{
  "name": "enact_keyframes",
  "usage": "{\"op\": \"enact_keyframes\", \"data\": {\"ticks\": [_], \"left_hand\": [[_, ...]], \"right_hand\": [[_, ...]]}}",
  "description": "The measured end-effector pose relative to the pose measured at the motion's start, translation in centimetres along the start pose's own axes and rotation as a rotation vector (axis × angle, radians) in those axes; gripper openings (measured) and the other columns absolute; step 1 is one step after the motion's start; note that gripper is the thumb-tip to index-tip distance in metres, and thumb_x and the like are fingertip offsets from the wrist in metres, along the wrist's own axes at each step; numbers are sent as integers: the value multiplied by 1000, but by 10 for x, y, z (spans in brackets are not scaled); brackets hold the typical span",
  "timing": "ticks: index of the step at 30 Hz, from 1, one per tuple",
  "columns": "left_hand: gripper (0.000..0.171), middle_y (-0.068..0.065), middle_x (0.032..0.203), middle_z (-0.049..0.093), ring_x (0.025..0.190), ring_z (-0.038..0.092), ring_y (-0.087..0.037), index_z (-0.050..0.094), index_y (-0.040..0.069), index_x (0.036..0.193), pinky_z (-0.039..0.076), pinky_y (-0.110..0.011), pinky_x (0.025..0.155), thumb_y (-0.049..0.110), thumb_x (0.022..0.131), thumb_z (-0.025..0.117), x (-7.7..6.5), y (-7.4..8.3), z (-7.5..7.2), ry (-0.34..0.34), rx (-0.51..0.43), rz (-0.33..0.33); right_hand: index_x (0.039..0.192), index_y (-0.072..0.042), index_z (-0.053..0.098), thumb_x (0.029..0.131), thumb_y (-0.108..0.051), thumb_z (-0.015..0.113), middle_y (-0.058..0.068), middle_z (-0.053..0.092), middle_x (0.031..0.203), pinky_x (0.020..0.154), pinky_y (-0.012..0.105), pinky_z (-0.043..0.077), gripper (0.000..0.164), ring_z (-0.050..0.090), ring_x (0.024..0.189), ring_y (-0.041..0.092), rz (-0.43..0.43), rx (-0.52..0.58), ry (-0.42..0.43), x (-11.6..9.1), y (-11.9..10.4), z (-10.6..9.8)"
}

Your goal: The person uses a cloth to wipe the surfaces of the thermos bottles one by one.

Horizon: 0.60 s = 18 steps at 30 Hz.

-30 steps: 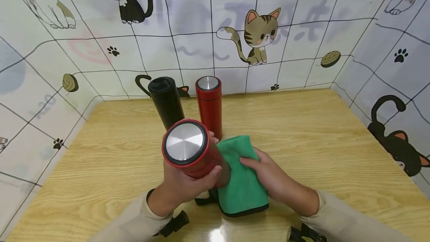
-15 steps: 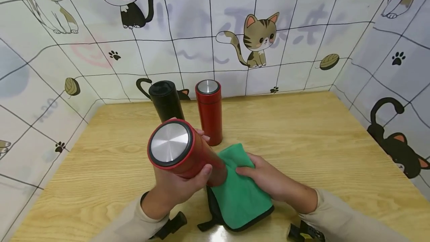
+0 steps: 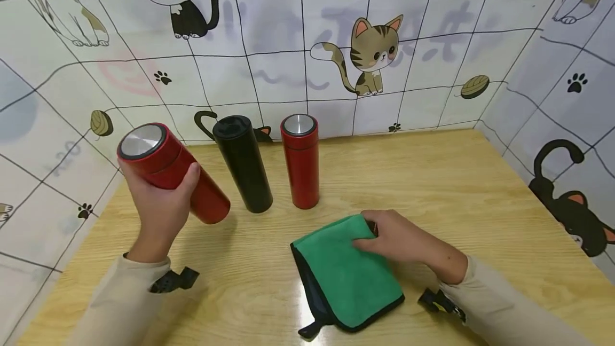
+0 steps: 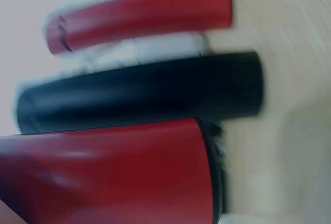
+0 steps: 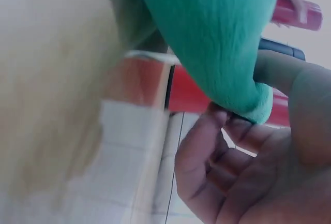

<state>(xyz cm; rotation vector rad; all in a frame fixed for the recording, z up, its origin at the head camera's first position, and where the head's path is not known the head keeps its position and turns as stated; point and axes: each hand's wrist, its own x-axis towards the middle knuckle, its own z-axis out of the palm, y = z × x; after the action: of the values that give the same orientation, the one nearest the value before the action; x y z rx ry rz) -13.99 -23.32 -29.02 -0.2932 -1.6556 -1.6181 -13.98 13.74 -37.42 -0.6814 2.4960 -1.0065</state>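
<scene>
In the head view my left hand [image 3: 160, 207] grips a red thermos [image 3: 168, 167] with a silver lid, held tilted at the left, its lid end toward me. The left wrist view shows the lower body of this thermos [image 4: 119, 172] close up. My right hand [image 3: 401, 236] pinches the upper right edge of a folded green cloth [image 3: 348, 271] with black trim. In the right wrist view thumb and fingers close on the cloth's edge [image 5: 222, 53]. Part of the cloth hangs near or on the table; exact contact is unclear.
A black thermos [image 3: 245, 167] stands upright just right of the held one. Beside it stands another red thermos [image 3: 302, 167] with a silver lid. Both are on the wooden table [image 3: 432, 186], before a cat-print backdrop [image 3: 269, 25].
My left hand has carried the red thermos left and away from the cloth, beside the black thermos. The cloth, held by my right hand, has spread flatter and lower.
</scene>
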Motion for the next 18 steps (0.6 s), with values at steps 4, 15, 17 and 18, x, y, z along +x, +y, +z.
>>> {"op": "enact_keyframes", "data": {"ticks": [4, 15, 17, 18], "left_hand": [[75, -2, 121, 49, 109, 48, -19, 31, 20, 132, 46, -25, 84, 3, 71, 71, 9, -31, -11, -17, 177, -171], [78, 3, 127, 44, 115, 44, -13, 23, 28, 134, 47, -31, 88, 17, 76, 73, 18, -62, -15, -162, 379, -300], [78, 3, 127, 43, 115, 44, -13, 22, 29, 135, 47, -32, 89, 17, 76, 73, 20, -64, -15, -176, 375, -300], [79, 3, 128, 43, 115, 44, -13, 21, 29, 135, 47, -33, 90, 18, 76, 73, 21, -65, -16, -181, 379, -304]], "right_hand": [[91, -13, 53, 81, -30, 69, -4, 54, 62, 47, 25, 47, 25, 51, 48, 9, 61, 14, -35, -2, 10, -5], [98, -14, 49, 83, -36, 66, 2, 57, 63, 45, 31, 47, 32, 55, 42, 18, 146, -46, -164, -10, 5, -7], [96, -15, 50, 83, -40, 65, -2, 55, 63, 47, 27, 45, 32, 53, 46, 12, 132, -115, -137, -10, 4, -7], [97, -16, 51, 83, -42, 65, -4, 54, 63, 49, 26, 45, 33, 52, 48, 10, 123, -156, -118, -9, 3, -7]]}}
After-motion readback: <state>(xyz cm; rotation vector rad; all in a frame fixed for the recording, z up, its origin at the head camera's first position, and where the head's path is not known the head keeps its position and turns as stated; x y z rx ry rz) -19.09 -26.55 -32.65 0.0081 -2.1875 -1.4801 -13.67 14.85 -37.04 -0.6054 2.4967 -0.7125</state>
